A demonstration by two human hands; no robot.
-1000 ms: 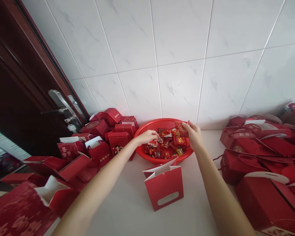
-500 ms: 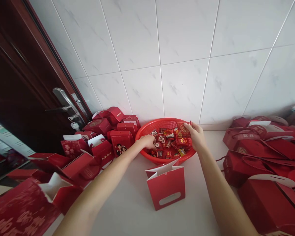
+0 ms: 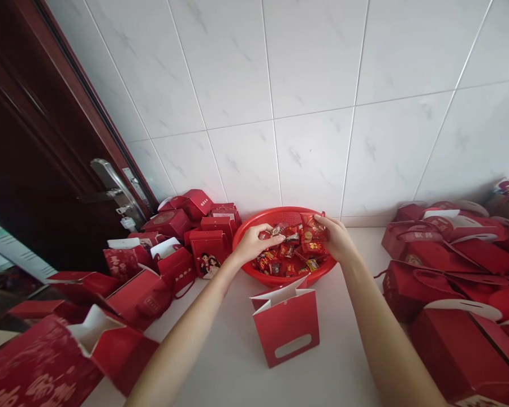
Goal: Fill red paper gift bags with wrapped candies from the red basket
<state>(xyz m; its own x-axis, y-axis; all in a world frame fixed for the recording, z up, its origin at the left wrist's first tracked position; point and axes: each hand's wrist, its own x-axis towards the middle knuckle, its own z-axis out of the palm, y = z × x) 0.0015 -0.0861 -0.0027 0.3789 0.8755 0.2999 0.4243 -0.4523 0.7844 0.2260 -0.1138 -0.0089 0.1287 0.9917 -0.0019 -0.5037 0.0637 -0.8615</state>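
Note:
A red plastic basket [image 3: 261,276] near the wall holds many small wrapped candies [image 3: 289,250]. My left hand [image 3: 255,244] is over the basket's left half, its thumb and fingers closed round a small wrapped candy [image 3: 279,229]. At the basket's right side my right hand [image 3: 337,237] pinches a larger red packet [image 3: 313,228] by its edge. In front of the basket a red paper box [image 3: 287,330] stands upright, its white-lined top open and an oval window on its front. Neither hand touches this box.
Many red gift boxes [image 3: 172,265] crowd the left side, some open. More red boxes with handles [image 3: 453,339] fill the right side. A tiled wall [image 3: 309,158] rises behind. At the left is a dark door with a metal handle [image 3: 116,189].
My left hand has risen from among the candies and moved right, now with a candy in its fingers. My right hand still holds the red packet, slightly shifted. The view has tilted a little.

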